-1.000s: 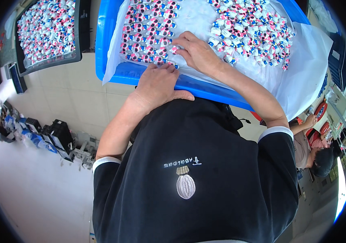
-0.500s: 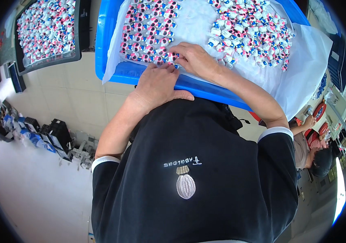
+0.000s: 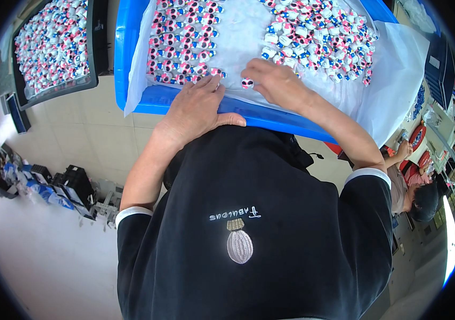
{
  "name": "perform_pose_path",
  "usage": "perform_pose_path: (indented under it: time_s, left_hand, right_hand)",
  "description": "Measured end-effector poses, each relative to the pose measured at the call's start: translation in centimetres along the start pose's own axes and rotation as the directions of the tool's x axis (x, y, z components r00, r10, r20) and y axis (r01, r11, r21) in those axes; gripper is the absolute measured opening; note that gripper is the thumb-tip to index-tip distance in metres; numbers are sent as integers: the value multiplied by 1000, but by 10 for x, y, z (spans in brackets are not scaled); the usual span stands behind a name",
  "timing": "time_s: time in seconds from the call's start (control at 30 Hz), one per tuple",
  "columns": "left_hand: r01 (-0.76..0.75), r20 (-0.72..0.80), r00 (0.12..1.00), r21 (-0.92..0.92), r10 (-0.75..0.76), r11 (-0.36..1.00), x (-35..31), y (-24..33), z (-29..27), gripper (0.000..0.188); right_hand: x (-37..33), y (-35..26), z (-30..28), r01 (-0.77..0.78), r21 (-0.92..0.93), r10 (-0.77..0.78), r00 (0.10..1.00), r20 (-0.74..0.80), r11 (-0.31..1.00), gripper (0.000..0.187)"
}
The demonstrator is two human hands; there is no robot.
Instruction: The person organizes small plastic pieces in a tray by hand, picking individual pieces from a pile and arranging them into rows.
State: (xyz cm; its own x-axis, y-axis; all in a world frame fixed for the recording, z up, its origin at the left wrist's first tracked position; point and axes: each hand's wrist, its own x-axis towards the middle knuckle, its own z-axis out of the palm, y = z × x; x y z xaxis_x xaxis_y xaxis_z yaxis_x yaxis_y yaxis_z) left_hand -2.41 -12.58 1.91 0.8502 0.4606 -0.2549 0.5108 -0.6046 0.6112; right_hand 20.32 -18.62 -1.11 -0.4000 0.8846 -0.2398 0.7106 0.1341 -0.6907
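A small pink, white and blue figurine (image 3: 247,83) with black eyes is pinched between the thumb and fingers of my right hand (image 3: 279,88), just above the white liner. My left hand (image 3: 194,106) lies over the near rim of the blue tray (image 3: 158,100), its thumb spread along the rim. Its fingertips touch the near end of the neat rows of like figurines (image 3: 184,40) on the tray's left side. What lies directly under those fingertips is hidden. To the right, a loose heap of the same figurines (image 3: 320,40) covers the liner.
A white sheet liner (image 3: 398,69) hangs over the tray's right side. At the far left stands a dark bin (image 3: 93,45) full of similar figurines. Black crates (image 3: 75,184) sit on the left. A person (image 3: 408,194) works at a table on the right.
My right hand has moved right, away from the row end, and a figurine now shows in its fingers. My left hand stays at the row end. The whole view has shifted slightly.
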Motion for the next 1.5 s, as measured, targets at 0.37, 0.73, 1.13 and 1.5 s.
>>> perform_pose_path:
  time_s: [0.37, 0.73, 1.13, 1.5]
  left_hand:
    - [47, 213, 975, 91, -65, 995, 1, 6, -5, 88]
    - [12, 39, 999, 40, -14, 999, -3, 0, 5, 90]
    - [91, 155, 984, -21, -87, 996, 4, 8, -11, 84]
    - [83, -64, 994, -6, -83, 997, 6, -1, -2, 69]
  right_hand:
    - [38, 4, 16, -117, 132, 145, 964, -225, 984, 31]
    - [27, 19, -11, -171, 63, 182, 923, -338, 983, 25]
    - [8, 17, 3, -384, -411, 205, 886, -415, 827, 32]
    - [56, -6, 4, -493, 167, 510, 857, -80, 854, 38]
